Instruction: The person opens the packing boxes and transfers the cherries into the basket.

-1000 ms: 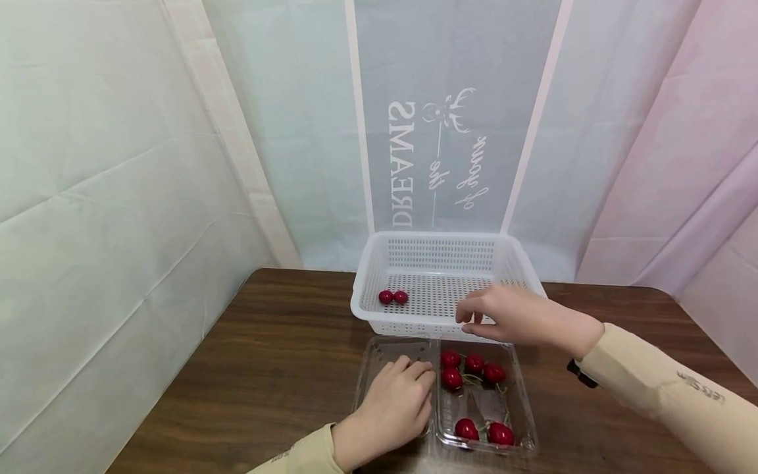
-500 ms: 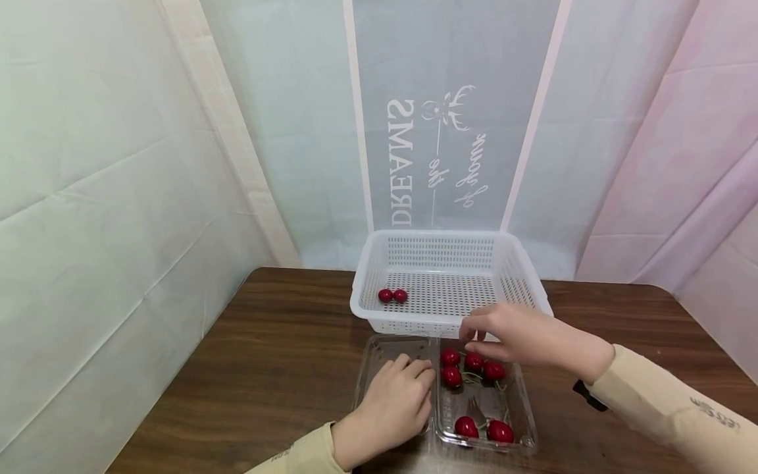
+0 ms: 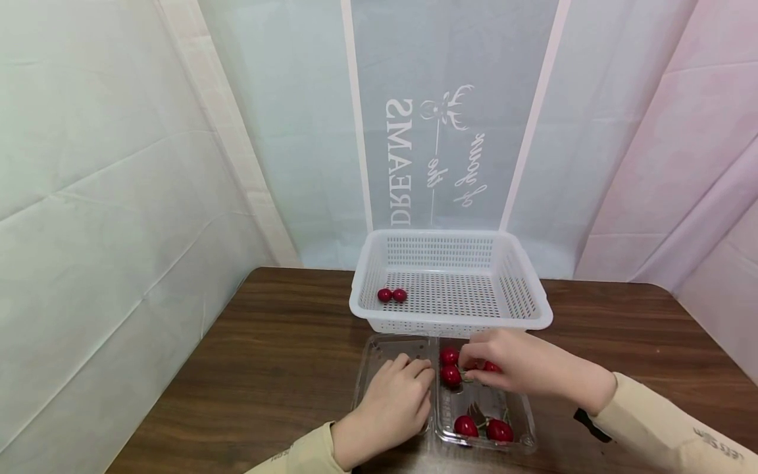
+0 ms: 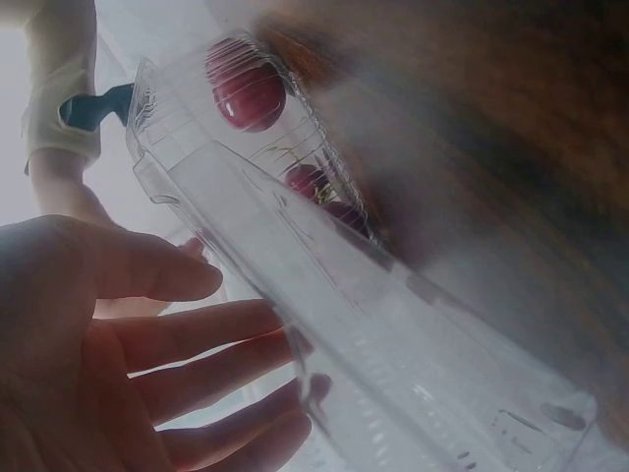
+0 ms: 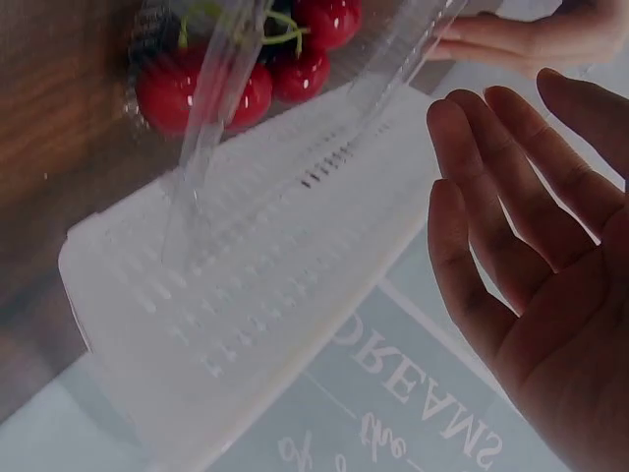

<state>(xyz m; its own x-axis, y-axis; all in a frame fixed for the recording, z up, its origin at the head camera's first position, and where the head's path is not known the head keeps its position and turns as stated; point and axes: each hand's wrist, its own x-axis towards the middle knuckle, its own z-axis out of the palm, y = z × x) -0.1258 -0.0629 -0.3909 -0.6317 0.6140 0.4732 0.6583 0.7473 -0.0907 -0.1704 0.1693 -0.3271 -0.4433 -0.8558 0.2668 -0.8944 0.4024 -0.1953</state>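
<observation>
Near, lower centre of head view: my left hand [image 3: 387,411] rests flat, fingers relaxed, on the empty left half of the clear plastic clamshell tray [image 3: 391,349]. Just right, my right hand [image 3: 521,368] sits over the upper cluster of red cherries [image 3: 450,375]; fingertips [image 3: 468,361] touch them, pinch not discernible. Two more lie below. Farther: white perforated plastic basket [image 3: 533,316] holding two cherries at left.
</observation>
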